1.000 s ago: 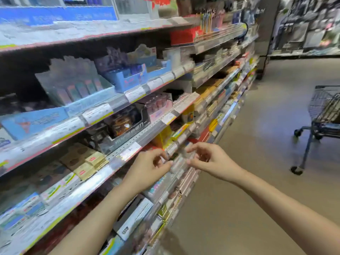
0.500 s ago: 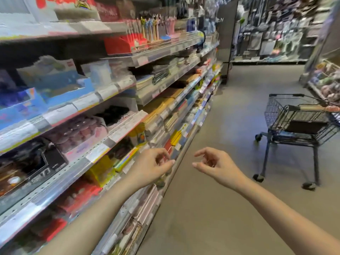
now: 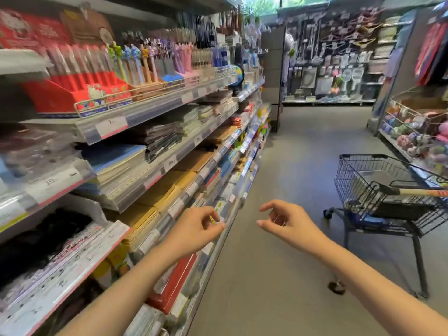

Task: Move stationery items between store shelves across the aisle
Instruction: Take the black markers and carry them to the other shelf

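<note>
Stationery shelves [image 3: 135,146] ran along the left; shopping cart [image 3: 378,190] stood right, across the aisle. Left hand [image 3: 194,230] hovered beside the shelf edge, fingers loosely curled, holding nothing. Right hand [image 3: 288,223] likewise, over the floor. Price tags [image 3: 111,126] were too blurred to read.

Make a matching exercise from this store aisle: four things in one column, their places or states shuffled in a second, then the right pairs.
Things
1. left hand
2. shopping cart
3. red pen display box
4. globe

Places or states
A. on the top shelf at left, filled with pens
B. standing on the aisle floor at right
C. far along the top shelf, near its end
D. fingers loosely curled, holding nothing, in front of the low shelves

Pairs: 1-D, 2-B, 3-A, 4-C
</note>
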Action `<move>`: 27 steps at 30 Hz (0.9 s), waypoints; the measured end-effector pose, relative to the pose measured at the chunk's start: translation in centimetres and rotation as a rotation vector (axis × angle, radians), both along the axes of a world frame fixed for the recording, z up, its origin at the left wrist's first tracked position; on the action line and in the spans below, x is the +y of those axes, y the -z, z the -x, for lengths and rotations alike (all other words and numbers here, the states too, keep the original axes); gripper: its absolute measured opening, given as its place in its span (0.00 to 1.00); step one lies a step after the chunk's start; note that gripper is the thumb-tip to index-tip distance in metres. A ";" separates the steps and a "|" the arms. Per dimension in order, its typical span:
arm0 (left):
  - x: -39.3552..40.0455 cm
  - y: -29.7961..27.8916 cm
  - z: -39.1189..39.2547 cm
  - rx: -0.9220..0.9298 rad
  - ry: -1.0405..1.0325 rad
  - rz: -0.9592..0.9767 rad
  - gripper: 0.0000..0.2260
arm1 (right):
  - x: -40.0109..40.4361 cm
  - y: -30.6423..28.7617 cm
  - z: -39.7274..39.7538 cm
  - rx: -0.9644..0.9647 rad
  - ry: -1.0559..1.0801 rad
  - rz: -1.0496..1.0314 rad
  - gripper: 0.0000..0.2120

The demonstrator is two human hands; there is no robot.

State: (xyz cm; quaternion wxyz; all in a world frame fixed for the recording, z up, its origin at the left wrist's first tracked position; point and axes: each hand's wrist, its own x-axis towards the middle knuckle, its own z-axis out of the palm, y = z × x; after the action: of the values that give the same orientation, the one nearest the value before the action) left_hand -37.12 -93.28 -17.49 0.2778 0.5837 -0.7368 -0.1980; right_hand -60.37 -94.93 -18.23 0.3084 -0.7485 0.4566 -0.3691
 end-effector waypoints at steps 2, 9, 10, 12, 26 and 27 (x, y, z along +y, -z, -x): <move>-4.5 0.3 0.5 0.006 -0.009 -0.021 0.07 | -4.3 0.4 0.9 -0.024 0.019 -0.006 0.07; -19.7 2.5 3.7 0.006 -0.015 -0.077 0.08 | -20.1 2.4 4.5 -0.049 0.003 -0.054 0.06; -22.1 2.7 4.3 -0.003 -0.024 -0.072 0.07 | -22.7 2.5 5.1 -0.050 -0.005 -0.056 0.06; -26.8 3.0 5.6 0.001 -0.051 -0.057 0.07 | -27.8 2.8 6.3 -0.044 -0.038 -0.065 0.07; -51.1 4.6 6.1 0.035 -0.353 -0.104 0.06 | -58.9 4.5 4.6 0.064 -0.327 -0.076 0.08; -52.6 5.0 5.5 0.031 -0.379 -0.120 0.06 | -60.8 4.7 3.7 0.075 -0.339 -0.071 0.08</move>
State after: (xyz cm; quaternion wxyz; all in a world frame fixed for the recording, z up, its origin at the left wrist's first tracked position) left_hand -42.64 -145.85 -22.45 0.2862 0.7244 -0.5962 -0.1948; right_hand -64.10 -155.70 -22.97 0.3751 -0.8167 0.3477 -0.2671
